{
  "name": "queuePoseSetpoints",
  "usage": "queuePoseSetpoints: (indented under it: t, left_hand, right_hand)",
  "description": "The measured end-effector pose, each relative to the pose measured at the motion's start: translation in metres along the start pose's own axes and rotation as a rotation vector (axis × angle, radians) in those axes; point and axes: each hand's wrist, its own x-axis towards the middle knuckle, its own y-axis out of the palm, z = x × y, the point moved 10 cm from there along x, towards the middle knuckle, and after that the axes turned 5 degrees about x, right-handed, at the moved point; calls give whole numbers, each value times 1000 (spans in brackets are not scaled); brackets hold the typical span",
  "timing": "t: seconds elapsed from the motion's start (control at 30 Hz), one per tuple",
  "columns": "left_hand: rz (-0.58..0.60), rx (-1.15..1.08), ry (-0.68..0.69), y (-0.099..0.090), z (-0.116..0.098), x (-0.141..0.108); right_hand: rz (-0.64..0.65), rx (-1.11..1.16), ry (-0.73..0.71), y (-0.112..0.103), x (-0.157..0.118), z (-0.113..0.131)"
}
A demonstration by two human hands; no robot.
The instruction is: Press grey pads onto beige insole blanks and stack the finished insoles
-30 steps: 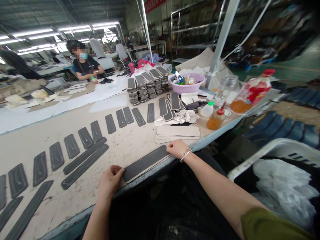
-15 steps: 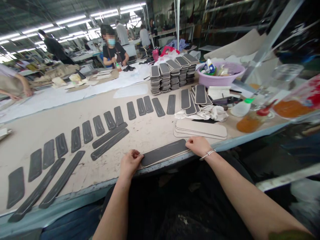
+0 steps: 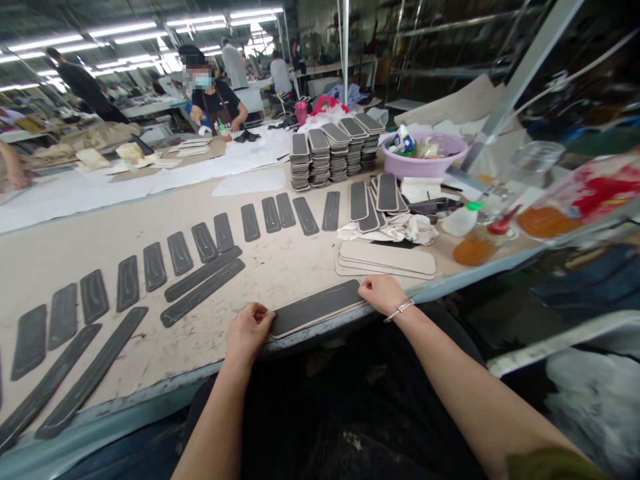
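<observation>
A long dark grey panel with rounded corners (image 3: pixel 317 307) lies over pale beige pieces at the table's front edge. My left hand (image 3: pixel 249 333) pinches its left end between thumb and curled fingers. At the far right corner, the closed fingertips of my right hand (image 3: pixel 384 294) grip the same panel. Just behind my right hand sits a small stack of pale beige panels (image 3: pixel 385 259). Left of my left hand lie two long dark strips (image 3: pixel 203 293), with shorter dark strips (image 3: pixel 204 241) in a slanting row beyond them.
Tall stacks of grey panels (image 3: pixel 339 157) stand at the back beside a purple basin (image 3: pixel 425 160). To the right are a white cloth (image 3: pixel 420 229), a green-tipped bottle (image 3: pixel 463 219) and a bottle of amber liquid (image 3: pixel 480 247). A co-worker (image 3: pixel 215 100) works across the table.
The view has swung slightly to the right, so things appear shifted left. Both hands keep their hold on the panel, which shows little movement on the table.
</observation>
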Motion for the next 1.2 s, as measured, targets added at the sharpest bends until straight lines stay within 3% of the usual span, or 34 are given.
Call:
queuePoseSetpoints:
  t: [0.57,0.83,1.2]
  left_hand:
    - [1,33,-26,1,4,1]
    - [42,-80,88,8,2,0]
    - [42,-105,68,15,8,3]
  right_hand:
    - [-24,-21,10,-1,-3,1]
    - [-36,6,-14,-1,-3,1]
    - [-34,-72,13,-2,-6,5]
